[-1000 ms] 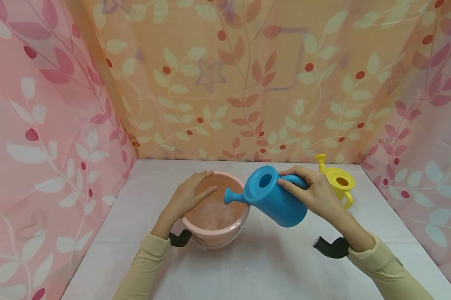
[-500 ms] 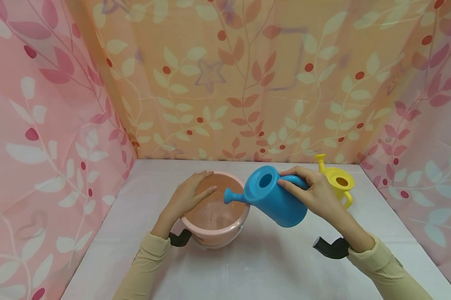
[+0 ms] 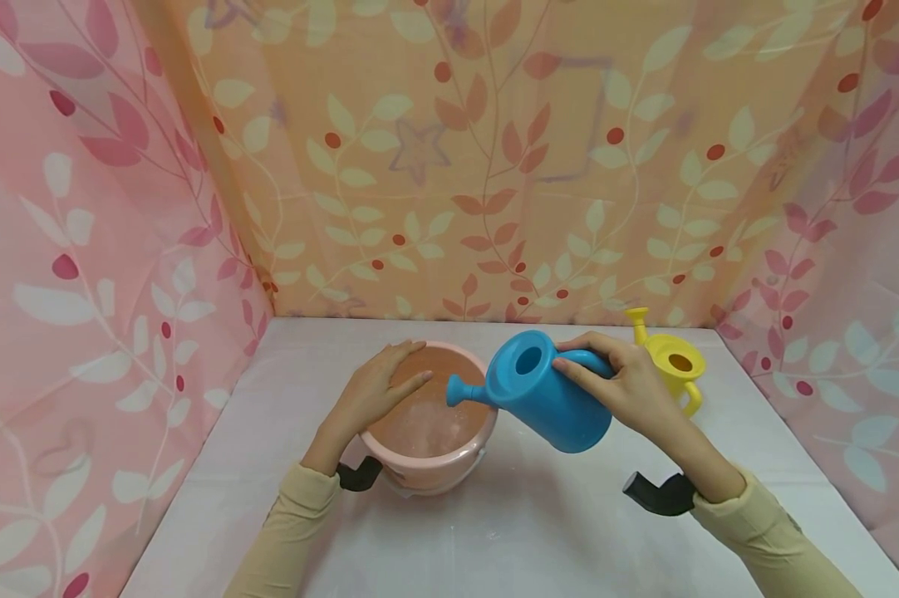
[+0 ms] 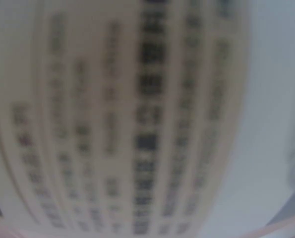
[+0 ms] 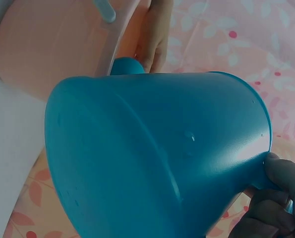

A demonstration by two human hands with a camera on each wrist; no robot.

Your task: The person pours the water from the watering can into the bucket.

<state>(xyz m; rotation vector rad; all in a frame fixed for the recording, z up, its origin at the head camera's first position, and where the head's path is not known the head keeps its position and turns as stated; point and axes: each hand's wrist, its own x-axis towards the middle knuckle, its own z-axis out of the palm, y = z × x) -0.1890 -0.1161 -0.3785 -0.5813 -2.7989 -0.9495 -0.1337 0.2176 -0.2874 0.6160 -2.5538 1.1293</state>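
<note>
On a white table [image 3: 539, 531] walled by leaf-print curtains [image 3: 105, 249], the right hand [image 3: 629, 386] grips a tilted blue watering can [image 3: 547, 399] over the pink bucket [image 3: 427, 465], whose rim bears the flat left hand [image 3: 378, 390].

Tilted blue watering can [image 3: 547, 399] over pink bucket [image 3: 429, 423]

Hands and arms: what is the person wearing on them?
Both arms wear long, pale beige sleeves that end at the wrists. The left hand and right hand are bare, with no gloves. A small black camera mount sits under each wrist, one on the left and one on the right.
</note>
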